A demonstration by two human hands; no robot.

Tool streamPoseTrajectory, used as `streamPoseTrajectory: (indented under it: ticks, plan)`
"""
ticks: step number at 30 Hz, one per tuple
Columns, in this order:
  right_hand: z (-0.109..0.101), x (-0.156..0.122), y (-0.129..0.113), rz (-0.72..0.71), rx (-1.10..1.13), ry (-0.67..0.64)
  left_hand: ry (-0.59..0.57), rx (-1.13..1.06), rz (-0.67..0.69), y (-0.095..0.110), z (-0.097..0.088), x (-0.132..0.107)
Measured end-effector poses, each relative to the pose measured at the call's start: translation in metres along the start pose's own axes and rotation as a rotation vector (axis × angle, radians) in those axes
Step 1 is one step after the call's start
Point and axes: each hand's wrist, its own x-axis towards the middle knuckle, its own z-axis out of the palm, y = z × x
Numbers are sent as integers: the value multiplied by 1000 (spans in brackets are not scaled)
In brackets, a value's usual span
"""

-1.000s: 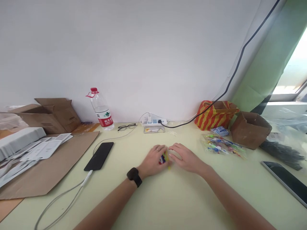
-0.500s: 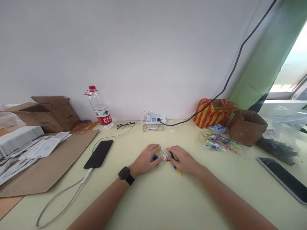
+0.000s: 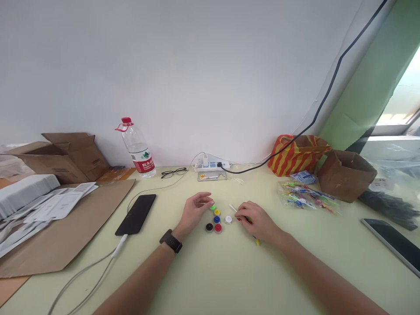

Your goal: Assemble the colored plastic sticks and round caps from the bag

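Observation:
My left hand is beside a small round green-topped piece, its fingers bent and apart with nothing visible between them. Close by on the table lie similar small discs: yellow, blue, black, red and white. My right hand is closed over some thin coloured plastic sticks, mostly hidden by the fingers. A white stick and a red tip poke out at its left, and a yellow end shows below the palm.
A bag of coloured plastic pieces lies right, before a striped bag and a cardboard box. A phone on a cable, a water bottle, glasses and a power strip surround the work area.
My hands have moved apart, the left slightly left and the right to the right. The discs between them are now uncovered. The sticks have shifted right with my right hand.

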Motion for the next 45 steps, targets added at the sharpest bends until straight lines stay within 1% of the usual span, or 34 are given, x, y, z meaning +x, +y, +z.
streamPoseTrajectory:
  ticks: [2, 5, 7, 10, 11, 12, 14, 18, 20, 22, 24, 26, 29, 33, 35, 37, 39, 41, 43, 45]
  plan:
    - [0, 0, -1, 14, -7, 13, 54, -16, -6, 0, -1, 1]
    - [0, 1, -2, 36, -12, 50, 161, 11, 25, -4, -4, 3]
    - [0, 1, -2, 46, -19, 83, 280, 58, 41, -7, -8, 5]
    - [1, 1, 0, 56, -28, 137, 488, 128, 73, -11, -16, 8]
    - [2, 1, 1, 60, -24, 154, 534, 154, 104, -12, -18, 8]
    - [2, 1, 2, 66, -15, 173, 555, 182, 135, -13, -20, 9]
    - [2, 1, 3, 77, 20, 215, 516, 232, 173, -14, -21, 8]
    - [0, 1, 1, 75, 136, 296, 293, 288, 166, -8, -12, 1]
    - [-2, 2, -1, 68, 179, 315, 141, 384, 251, -1, -4, -6]
    - [-3, 3, -3, 76, 206, 342, -61, 527, 395, 7, 4, -16]
    - [-3, 4, -4, 112, 238, 385, -231, 666, 487, 14, 10, -25]
    - [-3, 5, -5, 157, 272, 434, -313, 769, 521, 17, 14, -31]
    - [-3, 6, -5, 180, 278, 481, -335, 842, 526, 16, 18, -34]
    - [-7, 8, -7, 175, 272, 543, -307, 841, 548, 14, 22, -33]
    - [-10, 8, -9, 176, 308, 524, -271, 784, 564, 15, 24, -34]
    - [-13, 9, -13, 172, 352, 465, -202, 671, 556, 17, 26, -34]
    - [-13, 9, -18, 163, 389, 406, -119, 504, 486, 17, 29, -35]
    - [-12, 8, -24, 150, 431, 367, -61, 310, 375, 16, 34, -36]
    - [-8, 5, -31, 130, 478, 334, -58, 139, 264, 14, 38, -37]
    - [-3, 3, -39, 110, 514, 306, -99, 37, 190, 13, 42, -38]
